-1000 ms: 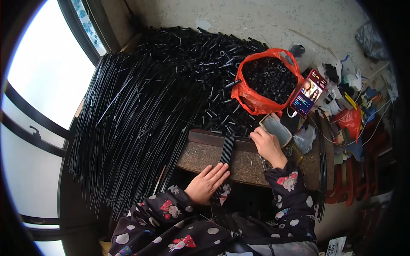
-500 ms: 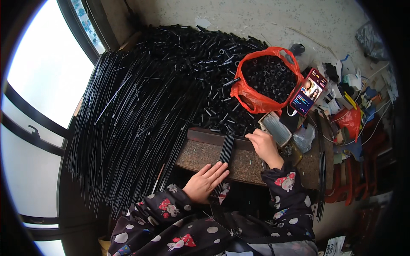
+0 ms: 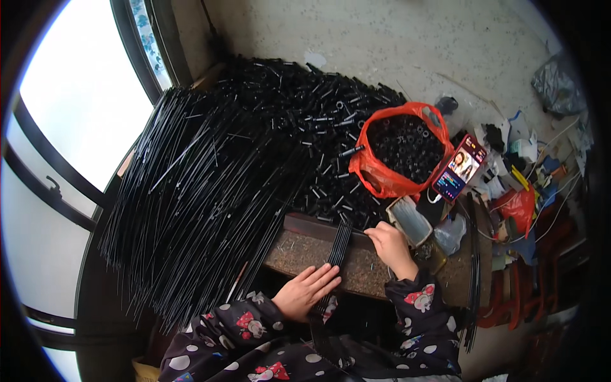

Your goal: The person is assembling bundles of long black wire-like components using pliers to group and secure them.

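My left hand [image 3: 307, 291] lies with stretched fingers across a flat row of thin black rods [image 3: 340, 245]. The row runs from near my body over the brown speckled tabletop [image 3: 299, 250] to a dark bar [image 3: 312, 226] along its far side. At the right end of this bar, my right hand [image 3: 389, 247] has thumb and forefinger pinched together. What they hold, if anything, is too small to tell. Beyond the bar lies a heap of short black tubes [image 3: 318, 121]. A big pile of long black rods [image 3: 203, 204] spreads on the left.
A red plastic bag [image 3: 382, 181] holds many black ring-like parts. To its right a lit phone [image 3: 459, 169] leans. Nearer stand a clear rectangular box [image 3: 410, 219] and a crumpled clear bag [image 3: 450, 232]. Clutter and cables fill the right side; a window [image 3: 76, 83] is at left.
The view has tilted, so the scene sits lower in the picture. My left hand remains on the rods. My right hand stays pinched near the bar's right end.
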Available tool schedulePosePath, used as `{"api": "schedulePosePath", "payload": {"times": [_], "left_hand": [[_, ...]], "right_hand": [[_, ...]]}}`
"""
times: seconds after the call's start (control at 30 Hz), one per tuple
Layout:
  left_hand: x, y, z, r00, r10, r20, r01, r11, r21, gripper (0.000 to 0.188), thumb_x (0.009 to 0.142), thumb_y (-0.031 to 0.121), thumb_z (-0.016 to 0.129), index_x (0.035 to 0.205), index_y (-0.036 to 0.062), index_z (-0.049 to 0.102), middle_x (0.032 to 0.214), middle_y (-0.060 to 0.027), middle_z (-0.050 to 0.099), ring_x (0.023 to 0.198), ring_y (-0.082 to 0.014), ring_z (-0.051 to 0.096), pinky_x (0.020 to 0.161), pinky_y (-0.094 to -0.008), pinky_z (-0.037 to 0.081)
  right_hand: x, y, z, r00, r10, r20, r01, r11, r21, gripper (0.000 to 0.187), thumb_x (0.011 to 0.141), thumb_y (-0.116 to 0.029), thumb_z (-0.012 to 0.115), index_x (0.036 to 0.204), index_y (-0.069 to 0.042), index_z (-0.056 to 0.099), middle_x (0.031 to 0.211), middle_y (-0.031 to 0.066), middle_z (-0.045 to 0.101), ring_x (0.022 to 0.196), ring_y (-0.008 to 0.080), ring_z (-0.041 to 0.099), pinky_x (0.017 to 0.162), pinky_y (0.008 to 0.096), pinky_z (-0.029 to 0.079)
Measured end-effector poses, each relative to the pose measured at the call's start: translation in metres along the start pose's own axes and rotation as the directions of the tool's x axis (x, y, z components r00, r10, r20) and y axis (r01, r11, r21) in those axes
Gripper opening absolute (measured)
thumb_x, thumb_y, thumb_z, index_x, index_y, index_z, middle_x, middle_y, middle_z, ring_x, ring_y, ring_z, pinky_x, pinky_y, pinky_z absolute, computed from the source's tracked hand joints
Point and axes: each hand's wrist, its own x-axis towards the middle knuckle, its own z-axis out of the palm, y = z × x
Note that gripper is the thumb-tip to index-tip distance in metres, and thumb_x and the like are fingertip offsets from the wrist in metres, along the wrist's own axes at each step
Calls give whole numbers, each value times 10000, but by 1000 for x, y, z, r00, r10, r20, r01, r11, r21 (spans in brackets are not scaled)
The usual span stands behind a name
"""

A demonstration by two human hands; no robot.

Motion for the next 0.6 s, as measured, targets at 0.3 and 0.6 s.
{"api": "schedulePosePath", "payload": {"times": [0.3,0.6], "left_hand": [[-5,4,-3,999,-17,-32,14,996,-93,977,560,277,663,1388,36,201,1447,-163,194,1347,-292,182,1071,-403,188],[-7,7,0,998,-31,-57,28,998,-52,926,571,236,638,1373,19,229,1442,-169,206,1343,-289,200,1068,-408,192]], "right_hand": [[7,-3,6,1000,12,2,-12,999,34,58,766,-86,592,805,-59,625,771,114,587,726,328,581,613,381,466],[23,-10,18,949,126,-289,-100,990,100,166,757,-171,632,857,-41,605,764,142,602,721,320,586,616,382,458]]}}
